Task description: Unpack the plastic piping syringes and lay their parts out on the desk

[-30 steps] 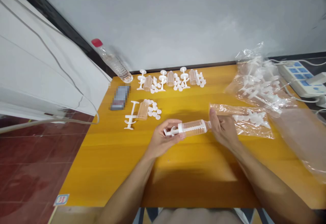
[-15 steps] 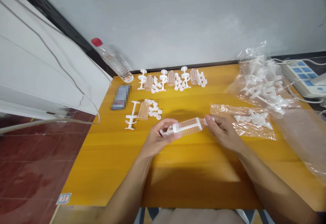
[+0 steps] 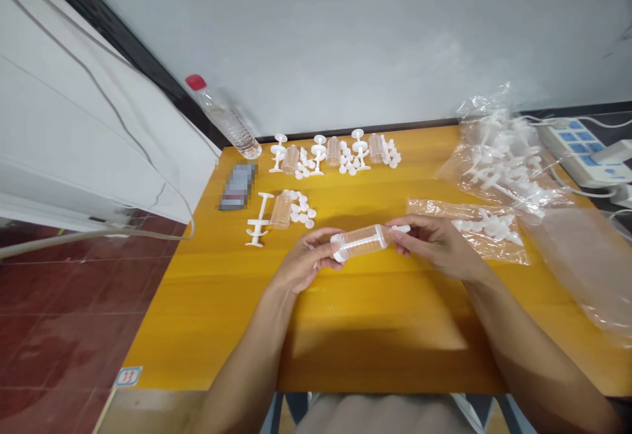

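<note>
Over the yellow table [image 3: 375, 328] I hold a clear plastic syringe barrel [image 3: 360, 242] with white ends, lying sideways between both hands. My left hand [image 3: 309, 261] is closed round its left end, where the plunger sits pushed in. My right hand [image 3: 434, 243] pinches the right, tip end with its fingers. Beyond my left hand lie a loose white plunger [image 3: 259, 220], a clear barrel [image 3: 281, 210] and several small white caps [image 3: 302, 209].
More plungers, barrels and caps stand in a row [image 3: 336, 153] at the table's back edge. A red-capped water bottle [image 3: 224, 118] leans at the back left beside a dark flat object [image 3: 237, 186]. Plastic bags of white parts [image 3: 498, 164] and a power strip [image 3: 587, 151] are at the right.
The plunger that stuck out on the left has gone into the barrel. Both hands have shifted slightly up and closer together round the syringe.
</note>
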